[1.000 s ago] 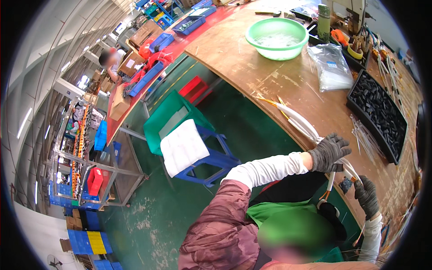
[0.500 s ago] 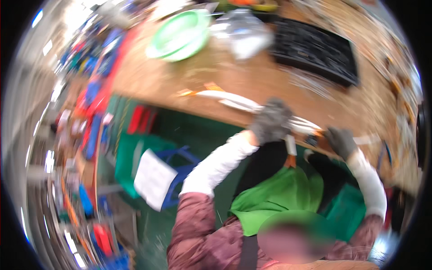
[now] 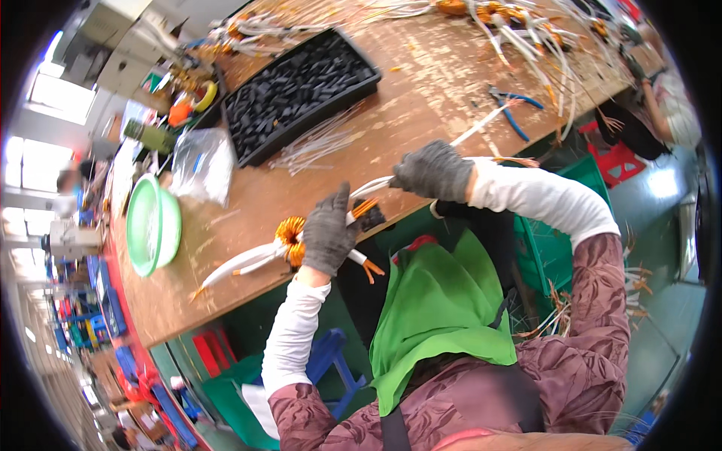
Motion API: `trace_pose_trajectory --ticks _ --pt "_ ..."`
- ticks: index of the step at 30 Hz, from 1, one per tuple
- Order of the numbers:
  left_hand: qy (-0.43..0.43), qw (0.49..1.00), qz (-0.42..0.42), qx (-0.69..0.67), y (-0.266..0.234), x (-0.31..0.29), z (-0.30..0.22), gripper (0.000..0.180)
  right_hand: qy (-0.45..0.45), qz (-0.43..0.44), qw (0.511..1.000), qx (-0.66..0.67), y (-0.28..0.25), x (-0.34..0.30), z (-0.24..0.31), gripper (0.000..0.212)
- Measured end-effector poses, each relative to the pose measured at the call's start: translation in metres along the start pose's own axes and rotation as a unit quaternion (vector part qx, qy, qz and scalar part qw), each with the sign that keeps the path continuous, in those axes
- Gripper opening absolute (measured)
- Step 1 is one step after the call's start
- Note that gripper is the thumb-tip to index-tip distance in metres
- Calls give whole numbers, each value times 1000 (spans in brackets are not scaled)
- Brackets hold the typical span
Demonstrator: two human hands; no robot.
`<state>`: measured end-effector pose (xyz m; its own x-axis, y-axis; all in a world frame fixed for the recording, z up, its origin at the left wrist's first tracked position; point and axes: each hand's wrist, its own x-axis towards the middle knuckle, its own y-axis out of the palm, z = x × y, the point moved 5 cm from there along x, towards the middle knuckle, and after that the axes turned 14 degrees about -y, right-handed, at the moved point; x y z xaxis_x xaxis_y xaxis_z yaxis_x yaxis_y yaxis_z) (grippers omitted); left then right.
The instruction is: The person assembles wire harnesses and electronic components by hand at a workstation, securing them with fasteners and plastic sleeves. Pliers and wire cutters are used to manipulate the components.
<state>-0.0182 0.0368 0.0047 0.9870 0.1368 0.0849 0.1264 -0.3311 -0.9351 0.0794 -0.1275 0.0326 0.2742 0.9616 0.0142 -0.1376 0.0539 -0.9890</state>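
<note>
A copper-wound ring coil (image 3: 289,231) lies near the table's front edge, with white-sleeved leads (image 3: 248,259) reaching out to its left. My left hand (image 3: 329,233), in a dark grey glove, closes around the coil's right side and the leads there. A bare-ended lead (image 3: 370,268) hangs below it over the edge. Farther right, my gloved right hand (image 3: 434,171) is closed on white-sleeved wires (image 3: 374,185) that stretch between the two hands. Their ends, one with bare copper strands (image 3: 519,161), come out past that hand. The fingertips are partly hidden.
On the table (image 3: 226,225) are a black tray (image 3: 248,156) of small black pieces, thin white strips (image 3: 320,146), a plastic bag (image 3: 201,167), a green basin (image 3: 171,225) and blue-handled pliers (image 3: 515,113). More coils (image 3: 504,15) lie at the back. Another person's hand (image 3: 634,68) shows far right.
The view has swung to the right and sharpened. My right hand, earlier low by the table edge near the lead ends, is now farther onto the table, gripping the wires. My left hand stays on the coil.
</note>
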Motion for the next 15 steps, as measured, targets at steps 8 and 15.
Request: trace_pose_trajectory --ticks 8,15 --pt "56 998 -25 4 -17 1 59 40 -74 -82 989 95 32 42 27 21" --pt "70 997 19 29 -26 -3 80 23 -154 -175 972 26 36 34 -4 23"
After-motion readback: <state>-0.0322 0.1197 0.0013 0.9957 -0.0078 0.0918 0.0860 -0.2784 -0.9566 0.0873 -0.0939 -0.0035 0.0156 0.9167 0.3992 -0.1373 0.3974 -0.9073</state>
